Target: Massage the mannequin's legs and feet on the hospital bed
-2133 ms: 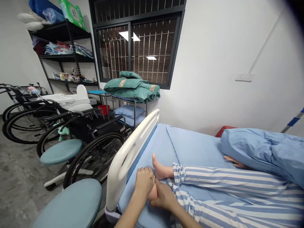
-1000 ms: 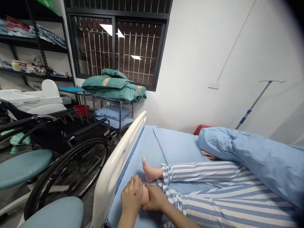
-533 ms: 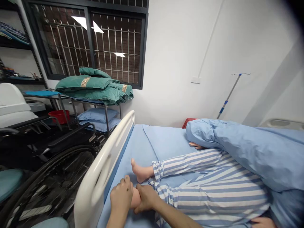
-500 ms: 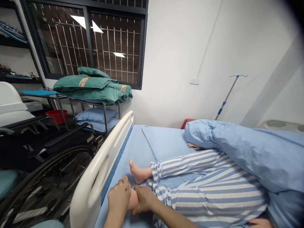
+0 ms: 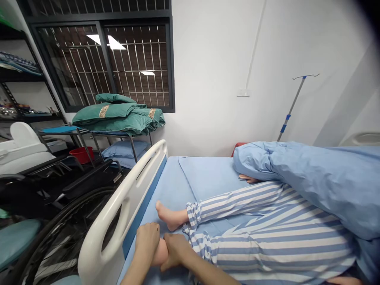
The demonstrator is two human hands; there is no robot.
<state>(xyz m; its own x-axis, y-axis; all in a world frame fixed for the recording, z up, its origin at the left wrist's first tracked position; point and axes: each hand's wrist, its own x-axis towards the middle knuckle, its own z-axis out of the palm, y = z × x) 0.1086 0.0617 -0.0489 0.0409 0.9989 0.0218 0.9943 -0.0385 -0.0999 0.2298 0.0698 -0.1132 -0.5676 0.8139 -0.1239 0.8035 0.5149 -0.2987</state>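
Note:
A figure in blue-and-white striped trousers lies on the bed, both feet bare. My left hand is closed round the front part of the nearer foot, its fingers bent over the toes, which it hides. Just to the right, my right hand grips the same leg at the ankle, the thumb on the near side. A strip of skin shows between my hands. The other foot rests on the sheet beyond them, toes up, touched by neither hand.
A white bed-end board stands left of my hands. Behind it is a wheelchair. A blue quilt covers the upper body, with one hand showing under its edge. A drip pole rises by the wall.
The whole view has shifted a little. My left hand's fingers, earlier pointing up, are now bent further down over the foot. My right hand keeps its hold at the ankle.

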